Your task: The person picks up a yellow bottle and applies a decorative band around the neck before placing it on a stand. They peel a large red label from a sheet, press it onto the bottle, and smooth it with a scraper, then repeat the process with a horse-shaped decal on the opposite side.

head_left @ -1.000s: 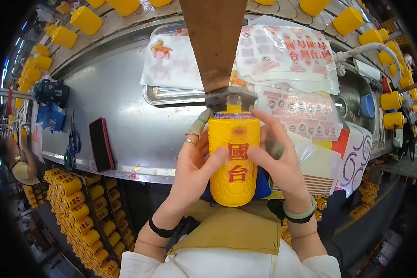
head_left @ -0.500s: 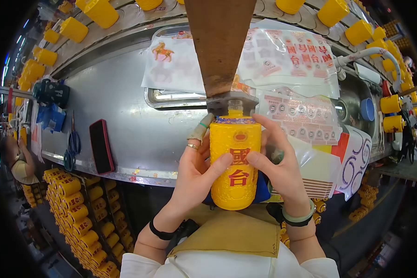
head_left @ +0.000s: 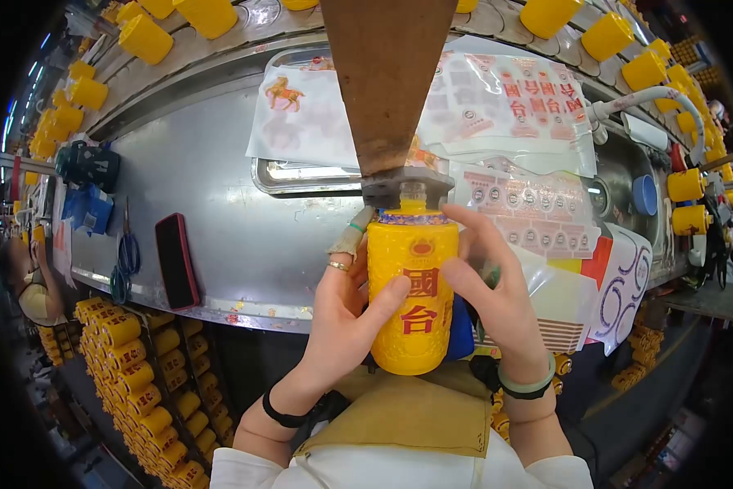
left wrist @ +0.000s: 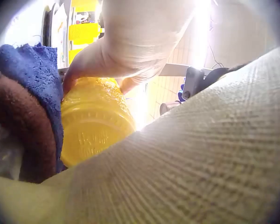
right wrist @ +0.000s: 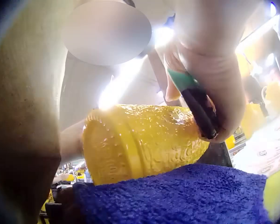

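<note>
A yellow embossed bottle with red characters, a patterned blue band at its shoulder and a clear neck lies in front of me, base toward my body. My left hand holds its left side, thumb across the front; the forefinger wears a beige finger cover. At the bottle's right side, my right hand has its forefinger at the shoulder and its thumb at the right edge. Within its curled fingers is a slim black-and-green tool. Beneath the bottle is a blue towel. The neck overlaps a dark block.
A brown beam rises from the block. Printed decal sheets lie right, near a sink. A phone and blue-handled scissors lie left. Yellow bottles line the back conveyor; more are stacked below left.
My right thumb has moved off the bottle's front to its right edge. My left thumb has slid slightly rightward over the front. Bottles on the conveyor have shifted.
</note>
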### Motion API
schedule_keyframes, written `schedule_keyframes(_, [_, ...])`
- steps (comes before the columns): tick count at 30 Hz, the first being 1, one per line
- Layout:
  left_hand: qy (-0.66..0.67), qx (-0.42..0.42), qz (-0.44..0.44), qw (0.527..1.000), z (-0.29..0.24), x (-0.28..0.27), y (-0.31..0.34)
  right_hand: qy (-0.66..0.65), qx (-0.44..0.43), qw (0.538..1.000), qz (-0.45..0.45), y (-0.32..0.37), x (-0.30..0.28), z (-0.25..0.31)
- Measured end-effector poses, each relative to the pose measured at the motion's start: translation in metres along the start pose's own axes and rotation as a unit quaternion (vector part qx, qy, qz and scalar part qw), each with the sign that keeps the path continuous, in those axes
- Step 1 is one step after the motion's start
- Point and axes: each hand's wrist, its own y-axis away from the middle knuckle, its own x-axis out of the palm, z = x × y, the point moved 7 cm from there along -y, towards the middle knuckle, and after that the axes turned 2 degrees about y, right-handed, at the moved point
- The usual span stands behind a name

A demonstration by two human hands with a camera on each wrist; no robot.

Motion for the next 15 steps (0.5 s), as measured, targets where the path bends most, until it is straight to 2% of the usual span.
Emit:
schedule_keyframes(3, [-0.015,0.003,0.005,1.000,-0.003,0.003,0.002,0.059,-0.038,0.997,-0.013,-0.009,-0.002,0.009])
schedule_keyframes(7, [-0.036,0.011,0.011,0.999,-0.001,0.007,0.002,0.061,-0.044,0.997,-0.027,-0.017,0.001,0.009])
schedule_keyframes(9, [-0.023,0.005,0.006,1.000,-0.001,0.008,0.002,0.116,-0.067,0.990,-0.039,-0.018,0.001,0.014])
schedule_keyframes(15, [-0.008,-0.011,0.000,1.000,0.000,0.008,0.002,0.109,-0.066,0.991,-0.035,-0.019,0.001,0.014])
